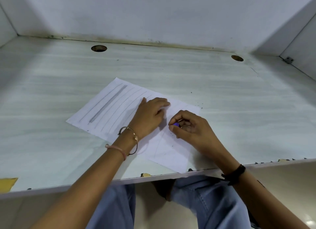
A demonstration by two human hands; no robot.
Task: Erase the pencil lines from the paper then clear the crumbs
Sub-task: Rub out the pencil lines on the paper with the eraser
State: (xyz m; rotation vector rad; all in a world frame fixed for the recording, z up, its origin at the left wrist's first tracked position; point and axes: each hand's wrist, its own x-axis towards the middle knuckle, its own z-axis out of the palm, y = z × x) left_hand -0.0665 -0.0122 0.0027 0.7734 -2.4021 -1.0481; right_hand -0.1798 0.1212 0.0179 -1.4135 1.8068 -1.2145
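Observation:
A white sheet of paper (pixel 109 109) lies slanted on the desk, with several pencil lines and one broad grey smear on its left half. Its right half looks nearly blank, with faint traces. My left hand (pixel 150 115) presses flat on the middle of the sheet, fingers stretched out. My right hand (pixel 189 126) pinches a small purple eraser (pixel 176 124) against the paper just right of the left hand. Dark crumbs (pixel 171 145) speckle the paper near the eraser.
The pale desk (pixel 51 85) has two round cable holes (pixel 99 48) along its back edge and walls on three sides. More crumbs (pixel 198 103) lie on the desk beyond the paper's right corner. The paper's near corner reaches the chipped front edge (pixel 145 175).

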